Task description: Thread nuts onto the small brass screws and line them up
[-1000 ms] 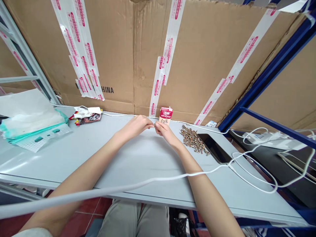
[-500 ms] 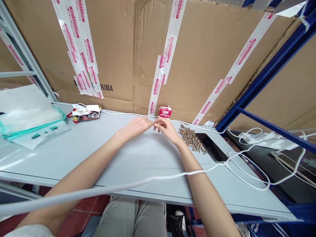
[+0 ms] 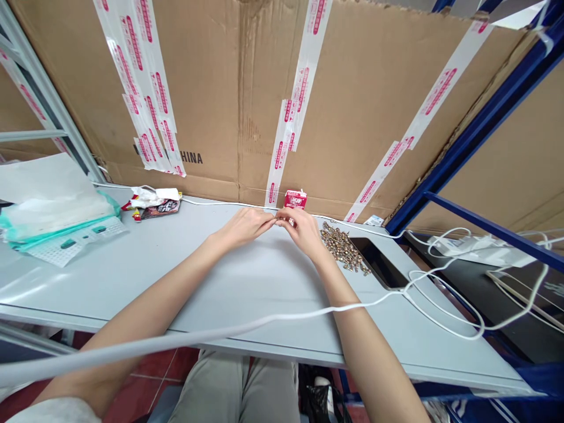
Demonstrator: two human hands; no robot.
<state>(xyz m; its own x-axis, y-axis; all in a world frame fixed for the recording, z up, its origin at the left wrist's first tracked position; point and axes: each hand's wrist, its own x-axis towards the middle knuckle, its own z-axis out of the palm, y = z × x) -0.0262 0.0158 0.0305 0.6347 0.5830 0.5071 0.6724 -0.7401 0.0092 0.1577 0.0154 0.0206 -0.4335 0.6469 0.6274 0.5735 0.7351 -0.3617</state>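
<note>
Between the left hand (image 3: 251, 224) and the right hand (image 3: 301, 228), whose fingertips meet above the grey worktop (image 3: 247, 282), a small part (image 3: 279, 220) is pinched in both grips (it is too small for its form to be told), and the right fingers, seen spread and lifted half a second ago, are now drawn in closer around it. Both forearms are stretched forward and angled inward, the hands being held palm down with bent fingers, just in front of the red carton (image 3: 295, 200); near the right hand a pile of small metal pieces (image 3: 343, 248) is spread beside the black phone (image 3: 379, 263).
</note>
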